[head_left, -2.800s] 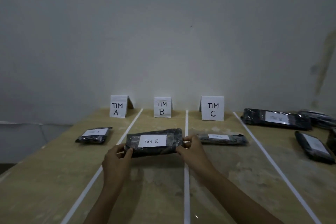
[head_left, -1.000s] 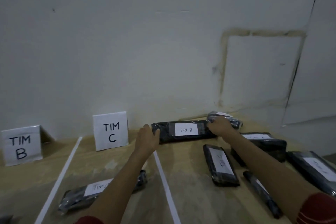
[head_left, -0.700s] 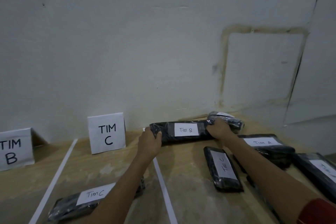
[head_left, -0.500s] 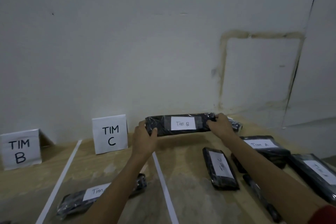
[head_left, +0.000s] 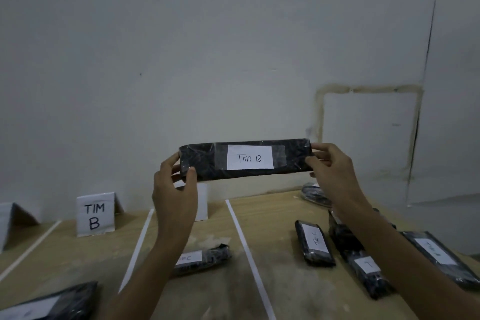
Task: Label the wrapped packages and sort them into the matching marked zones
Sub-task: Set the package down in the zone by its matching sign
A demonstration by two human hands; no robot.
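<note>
Over a taped plywood table (head_left: 285, 280) by a grey wall (head_left: 233, 47), left hand (head_left: 174, 189) and right hand (head_left: 335, 171) pinched the ends of a long black wrapped package (head_left: 245, 160) (labelled "Tim B").

package (head_left: 249, 160), card (head_left: 95, 214) "Tim B"; parcel (head_left: 315, 243) seemingly "C"

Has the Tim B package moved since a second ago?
Yes. The package has gone up off the table, held by the left hand and right hand.

The left hand (head_left: 174, 197) hides the lettering on the middle sign (head_left: 204, 202); the view's edge cuts off the left sign (head_left: 5, 226) and the near-left package (head_left: 65, 299).
</note>
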